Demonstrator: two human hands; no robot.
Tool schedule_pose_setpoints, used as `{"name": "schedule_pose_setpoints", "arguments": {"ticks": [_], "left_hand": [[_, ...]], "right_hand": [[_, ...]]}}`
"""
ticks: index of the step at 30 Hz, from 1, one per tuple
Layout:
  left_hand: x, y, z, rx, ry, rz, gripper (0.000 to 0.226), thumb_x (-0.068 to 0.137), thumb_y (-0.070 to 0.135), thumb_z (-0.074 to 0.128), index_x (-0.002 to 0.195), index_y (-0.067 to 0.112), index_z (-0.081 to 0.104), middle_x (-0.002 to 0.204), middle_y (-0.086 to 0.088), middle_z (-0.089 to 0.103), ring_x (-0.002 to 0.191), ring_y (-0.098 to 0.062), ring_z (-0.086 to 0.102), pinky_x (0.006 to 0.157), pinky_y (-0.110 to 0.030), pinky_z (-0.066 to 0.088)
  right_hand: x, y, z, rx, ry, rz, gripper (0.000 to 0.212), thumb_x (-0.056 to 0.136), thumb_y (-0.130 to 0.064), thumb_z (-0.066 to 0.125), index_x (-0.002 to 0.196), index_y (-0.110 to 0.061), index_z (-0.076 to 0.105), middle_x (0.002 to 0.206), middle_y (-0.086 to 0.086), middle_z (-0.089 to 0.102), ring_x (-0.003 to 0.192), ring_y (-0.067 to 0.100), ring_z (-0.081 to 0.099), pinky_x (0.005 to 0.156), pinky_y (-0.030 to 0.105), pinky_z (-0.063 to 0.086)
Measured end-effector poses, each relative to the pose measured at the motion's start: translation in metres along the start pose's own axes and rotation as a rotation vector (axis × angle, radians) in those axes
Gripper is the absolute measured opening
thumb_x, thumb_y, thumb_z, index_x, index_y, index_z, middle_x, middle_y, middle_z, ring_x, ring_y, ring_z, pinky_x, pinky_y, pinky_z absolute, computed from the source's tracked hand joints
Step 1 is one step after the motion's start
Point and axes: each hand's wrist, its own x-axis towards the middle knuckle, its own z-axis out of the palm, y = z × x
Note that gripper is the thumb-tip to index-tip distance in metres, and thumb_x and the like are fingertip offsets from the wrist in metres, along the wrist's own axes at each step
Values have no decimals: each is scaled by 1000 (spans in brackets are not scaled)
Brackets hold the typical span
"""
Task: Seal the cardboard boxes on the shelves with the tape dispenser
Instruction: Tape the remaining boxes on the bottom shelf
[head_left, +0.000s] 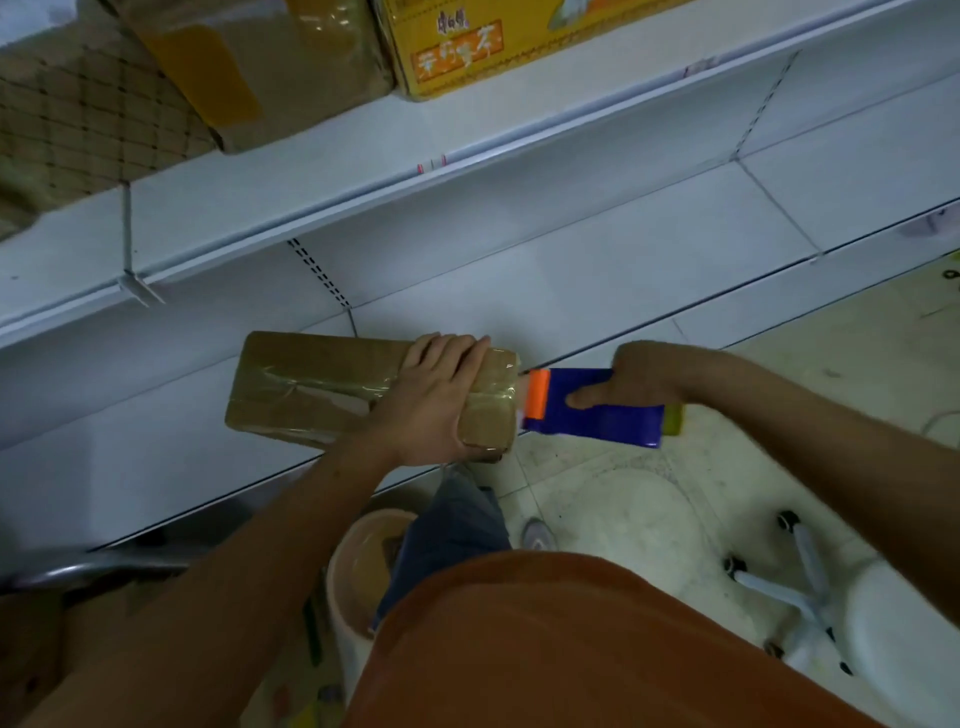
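Left hand (434, 397) clamps over the right end of a taped cardboard box (332, 387) lying on the lowest white shelf (571, 280); right hand (641, 376) grips the blue tape dispenser (597, 408), its orange end touching the box's end, forefinger laid along its side.

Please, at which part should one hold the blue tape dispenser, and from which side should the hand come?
Grip the blue body of the tape dispenser at its rear, coming from the right, as the right hand does. Its orange front end points left at the end of the cardboard box, so that end probably must stay free. The left hand holds the box.
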Motion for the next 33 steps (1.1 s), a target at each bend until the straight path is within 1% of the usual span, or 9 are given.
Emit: {"name": "schedule_pose_setpoints", "arguments": {"ticks": [3, 5, 8, 13, 19, 24, 29, 31, 33], "left_hand": [[-3, -5, 0, -19, 37, -37, 135, 58, 85, 66, 158, 12, 12, 148, -8, 33, 135, -27, 33, 119, -45, 17], [-5, -13, 0, -46, 49, -65, 134, 58, 88, 63, 157, 13, 13, 146, -8, 33, 134, -26, 33, 118, -45, 18], [0, -14, -10, -41, 45, -73, 132, 60, 93, 51, 159, 16, 10, 145, -8, 34, 133, -26, 33, 116, -44, 18], [-1, -8, -26, 40, 12, -11, 107, 68, 95, 32, 157, 44, -1, 141, -14, 32, 131, -32, 31, 109, -51, 23], [4, -8, -56, 14, 87, -120, 90, 73, 81, 57, 150, 54, 18, 150, -12, 16, 132, -35, 29, 106, -54, 33], [23, -9, -91, -162, 195, -208, 84, 71, 67, 73, 138, 34, 36, 161, -4, 2, 135, -37, 28, 106, -58, 31], [52, -24, -97, -489, 254, -457, 72, 76, 61, 73, 133, 33, 39, 143, 2, 38, 127, -35, 39, 103, -56, 37], [66, -33, -100, -665, 218, -632, 76, 80, 59, 71, 143, 33, 39, 150, -2, 36, 136, -38, 33, 112, -58, 30], [80, -44, -108, -774, 107, -822, 88, 87, 59, 64, 157, 21, 24, 162, -11, 23, 148, -39, 20, 121, -55, 15]], "right_hand": [[49, -35, 70, -261, 205, -14, 28, 94, -40, 53, 104, -15, 59, 98, 2, 61, 83, 20, 58, 65, 29, 40], [65, -44, 110, -126, 136, 72, 40, 87, -49, 60, 109, -16, 59, 91, 1, 60, 79, 21, 59, 64, 29, 43], [75, -53, 120, 16, 170, 121, 56, 86, -64, 53, 105, -12, 60, 74, 1, 48, 74, 21, 57, 63, 30, 46], [75, -29, 114, 124, 236, 194, 55, 89, -64, 51, 100, -10, 59, 77, 3, 53, 75, 22, 61, 63, 30, 47], [61, -8, 101, 309, 437, 227, 60, 88, -71, 46, 70, -13, 48, 64, 3, 50, 63, 21, 56, 54, 28, 42], [42, -3, 90, 674, 653, 269, 65, 88, -69, 49, 61, -10, 49, 60, 9, 56, 57, 25, 58, 52, 32, 43], [32, -5, 79, 905, 760, 285, 62, 88, -66, 53, 60, -10, 51, 58, 8, 57, 56, 25, 59, 52, 32, 43], [27, -8, 74, 1017, 747, 279, 60, 88, -64, 56, 64, -8, 56, 62, 10, 61, 58, 24, 61, 53, 32, 47], [17, -13, 73, 1139, 712, 266, 57, 87, -61, 59, 65, -8, 59, 64, 10, 64, 57, 20, 62, 52, 29, 47]]}}
